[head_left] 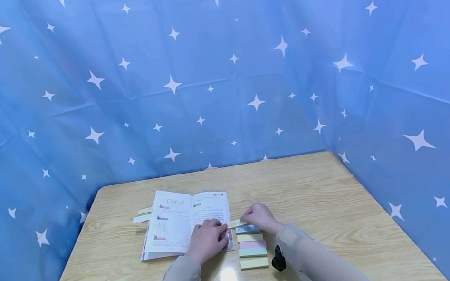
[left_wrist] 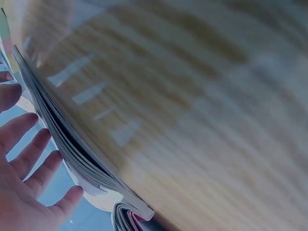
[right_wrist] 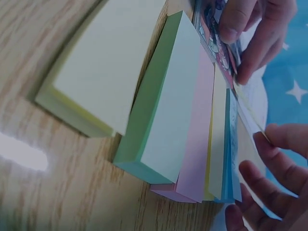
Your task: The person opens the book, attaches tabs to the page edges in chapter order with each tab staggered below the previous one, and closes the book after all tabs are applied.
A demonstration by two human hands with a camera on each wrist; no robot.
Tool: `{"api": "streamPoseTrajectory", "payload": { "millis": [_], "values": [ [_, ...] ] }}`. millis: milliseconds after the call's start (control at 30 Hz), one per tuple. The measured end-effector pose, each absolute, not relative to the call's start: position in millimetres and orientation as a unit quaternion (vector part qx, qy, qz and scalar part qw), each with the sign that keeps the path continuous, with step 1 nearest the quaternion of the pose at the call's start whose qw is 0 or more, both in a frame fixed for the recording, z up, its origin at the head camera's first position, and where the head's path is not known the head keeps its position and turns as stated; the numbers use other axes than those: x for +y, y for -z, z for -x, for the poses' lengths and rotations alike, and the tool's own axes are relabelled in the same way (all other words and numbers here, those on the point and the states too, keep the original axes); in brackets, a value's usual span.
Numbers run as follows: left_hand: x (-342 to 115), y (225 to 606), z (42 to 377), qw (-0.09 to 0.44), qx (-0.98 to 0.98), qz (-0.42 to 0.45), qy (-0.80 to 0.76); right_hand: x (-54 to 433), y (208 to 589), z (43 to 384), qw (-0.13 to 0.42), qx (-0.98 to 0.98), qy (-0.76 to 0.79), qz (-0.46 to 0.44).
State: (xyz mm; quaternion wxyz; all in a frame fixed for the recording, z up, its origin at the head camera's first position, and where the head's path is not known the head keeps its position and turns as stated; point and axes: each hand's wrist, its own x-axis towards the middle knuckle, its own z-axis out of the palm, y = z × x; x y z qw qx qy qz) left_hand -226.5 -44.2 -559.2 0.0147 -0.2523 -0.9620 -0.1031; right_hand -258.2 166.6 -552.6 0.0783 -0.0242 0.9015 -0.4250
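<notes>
An open book (head_left: 172, 227) with printed pages lies on the table. On its right page rests my left hand (head_left: 206, 241), its spread fingers (left_wrist: 41, 149) against the paper in the left wrist view. A pale yellow sticky note strip (head_left: 234, 224) reaches out past the page's right edge. My right hand (head_left: 259, 217) pinches the strip's outer end between thumb and fingertips, and the left fingertips touch or lie close to its inner end. Below the strip is a column of sticky note pads: blue (head_left: 247, 229), yellow (head_left: 249, 238), pink (head_left: 252, 244), green (head_left: 252, 252) and another yellow (head_left: 254, 264).
Two strips, a pale green one (head_left: 141, 218) and a yellowish one (head_left: 144, 211), stick out from the book's left edge. The wooden table (head_left: 322, 184) meets a blue star-patterned curtain (head_left: 223, 126) at the back and sides.
</notes>
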Motion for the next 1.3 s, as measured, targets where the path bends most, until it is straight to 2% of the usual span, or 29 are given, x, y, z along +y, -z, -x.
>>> {"api": "streamPoseTrajectory", "payload": {
  "millis": [433, 633, 833, 1033, 1167, 1300],
  "values": [
    [-42.4, 559.7, 223.8, -0.002, -0.964, 0.246, 0.1, 169.0, 550.8, 256.2, 0.084, 0.903, 0.42, 0.028],
    [-40.9, 559.6, 223.1, -0.001, -0.965, 0.246, 0.095, 174.0, 548.5, 255.8, 0.06, 0.907, 0.415, 0.04],
    [-42.5, 559.8, 222.4, -0.002, -0.967, 0.236, 0.099, 172.1, 541.3, 242.9, 0.014, 0.925, 0.35, 0.148],
    [-47.1, 556.5, 222.1, 0.005, -0.968, 0.231, 0.1, 160.3, 544.1, 220.7, 0.008, 0.947, 0.154, 0.282],
    [-48.6, 556.0, 222.8, 0.024, -0.968, 0.228, 0.099, 152.4, 547.0, 210.6, 0.008, 0.952, 0.072, 0.296],
    [-50.6, 557.1, 224.0, 0.014, -0.974, 0.203, 0.104, 147.2, 546.5, 205.1, 0.004, 0.959, 0.047, 0.28]
  ]
}}
